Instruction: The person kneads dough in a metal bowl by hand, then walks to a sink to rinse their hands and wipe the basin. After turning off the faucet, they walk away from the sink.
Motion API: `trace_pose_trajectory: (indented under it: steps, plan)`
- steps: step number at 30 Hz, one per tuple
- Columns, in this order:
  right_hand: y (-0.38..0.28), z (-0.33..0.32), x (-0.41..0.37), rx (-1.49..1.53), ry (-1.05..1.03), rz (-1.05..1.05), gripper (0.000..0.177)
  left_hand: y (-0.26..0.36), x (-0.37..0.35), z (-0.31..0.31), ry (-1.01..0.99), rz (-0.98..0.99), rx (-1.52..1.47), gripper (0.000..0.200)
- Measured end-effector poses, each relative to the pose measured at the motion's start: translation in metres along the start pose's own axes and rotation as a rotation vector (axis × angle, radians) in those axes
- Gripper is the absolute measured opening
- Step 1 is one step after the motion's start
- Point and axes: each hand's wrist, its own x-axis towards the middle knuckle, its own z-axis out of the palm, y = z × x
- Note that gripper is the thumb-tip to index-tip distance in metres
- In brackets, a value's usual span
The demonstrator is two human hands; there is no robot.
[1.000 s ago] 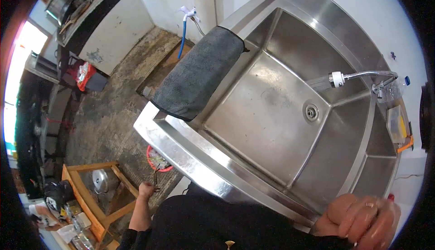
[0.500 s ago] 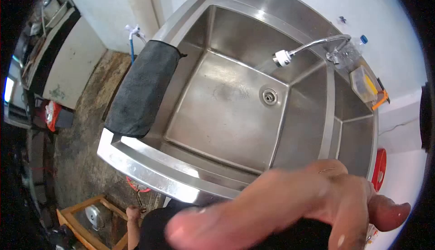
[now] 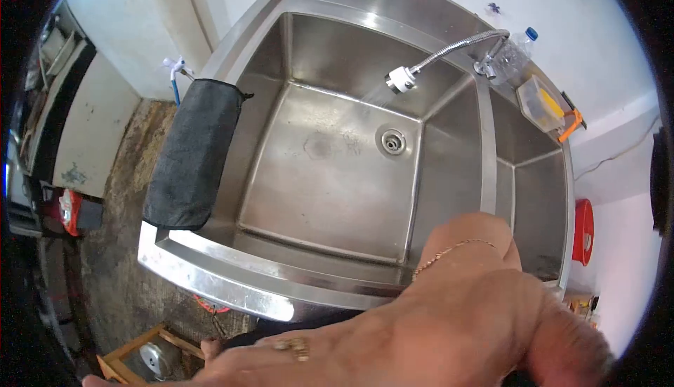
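My right hand (image 3: 421, 331) fills the lower foreground, very close to the camera. A thin bracelet (image 3: 456, 248) circles its wrist and a ring (image 3: 298, 349) is on one finger. Its fingers stretch to the lower left, the thumb stands apart at the right, and nothing shows in it. The fingertips are partly cut off by the bottom edge. Beyond it lies a stainless steel sink (image 3: 330, 208). A flexible faucet (image 3: 401, 79) with a white head sprays water into the basin, near the drain (image 3: 392, 143). My left hand is not in view.
A dark grey cloth (image 3: 191, 152) hangs over the sink's left rim. A plastic bottle (image 3: 516, 54), a plastic container (image 3: 539, 105) and an orange-handled tool (image 3: 572, 126) sit at the back right. A red object (image 3: 583, 231) is beyond. A wooden stool (image 3: 133, 348) stands lower left.
My right hand has come nearer the camera and turned, its fingers reaching farther left; its bracelet and ring now show clearly. The view has shifted, so the sink appears farther left.
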Motion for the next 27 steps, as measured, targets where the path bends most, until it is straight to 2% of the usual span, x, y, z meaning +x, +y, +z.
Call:
trace_pose_trajectory:
  steps: [10,17,19,21,22,24,25,26,27]
  plan:
    - [-0.014,0.015,0.023,0.040,-0.039,0.197,0.038,0.099,-0.031,-0.027,-0.006,-0.038,0.021,0.017]
    - [-0.005,-0.002,0.013,-0.024,-0.028,0.390,0.035,0.076,-0.032,-0.028,-0.028,-0.133,0.011,0.017]
    - [0.026,-0.039,-0.013,-1.455,-0.021,-0.120,0.050,0.048,-0.028,-0.022,-0.053,-0.170,-0.002,0.017]
    - [0.009,-0.049,-0.025,-1.622,0.181,0.049,0.052,0.024,-0.023,-0.016,-0.054,-0.201,-0.001,0.017]
    - [0.006,-0.044,-0.033,-1.614,0.161,0.039,0.052,0.010,-0.022,-0.013,-0.052,-0.213,0.005,0.017]
    - [0.006,-0.027,-0.044,-0.244,0.455,0.037,0.053,0.011,-0.030,-0.013,-0.046,-0.226,0.004,0.017]
    - [0.006,-0.022,-0.044,-0.107,0.432,-0.003,0.053,0.032,-0.037,-0.020,-0.046,-0.200,0.007,0.017]
    - [0.007,-0.016,-0.038,-0.167,0.353,-0.052,0.052,0.033,-0.045,-0.020,-0.040,-0.189,-0.001,0.018]
    - [0.008,-0.011,-0.033,-0.206,0.292,-0.100,0.052,0.063,-0.054,-0.029,-0.039,-0.168,0.016,0.018]
